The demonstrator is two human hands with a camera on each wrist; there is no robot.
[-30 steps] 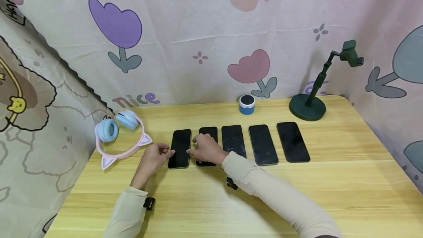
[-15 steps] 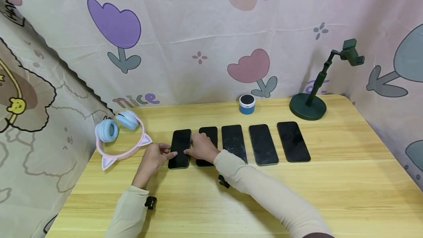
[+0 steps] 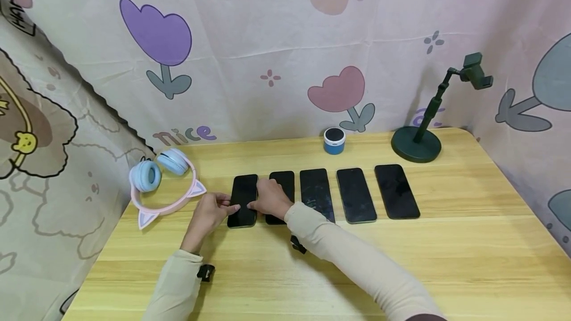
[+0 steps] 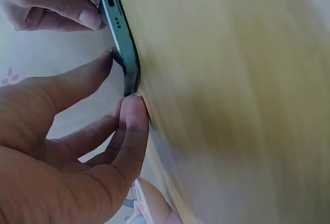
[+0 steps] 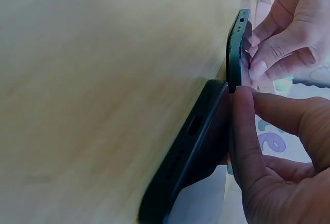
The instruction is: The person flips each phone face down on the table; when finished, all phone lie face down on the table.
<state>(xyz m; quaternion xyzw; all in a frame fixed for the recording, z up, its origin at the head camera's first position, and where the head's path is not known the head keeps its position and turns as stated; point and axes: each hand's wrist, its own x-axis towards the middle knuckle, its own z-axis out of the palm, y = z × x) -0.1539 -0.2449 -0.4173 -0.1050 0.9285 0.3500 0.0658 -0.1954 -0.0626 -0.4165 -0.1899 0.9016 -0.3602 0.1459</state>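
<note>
Several black-screened smartphones lie in a row on the wooden table. My left hand (image 3: 207,218) pinches the leftmost smartphone (image 3: 243,191) by its left side, thumb over the screen and fingers at the edge. From the other side my right hand (image 3: 273,200) grips the same phone, with its thumb on the glass and fingers at the right edge. That phone's green frame and charging port (image 4: 117,25) show in the left wrist view. The second smartphone (image 3: 285,181) lies partly hidden under my right hand; its dark bottom end (image 5: 180,157) looms close in the right wrist view.
Further right lie a third smartphone (image 3: 315,187), a fourth (image 3: 356,195) and a fifth (image 3: 397,192). Cat-ear headphones (image 3: 166,208) rest at the left. Behind the row stand a small blue speaker (image 3: 334,145) and a dark green phone stand (image 3: 415,145). A patterned curtain (image 3: 250,24) hangs behind the table.
My right hand has shifted slightly left, its fingers reaching the leftmost phone's right edge. My left thumb has slid a little further onto the screen. The phones lie where they were.
</note>
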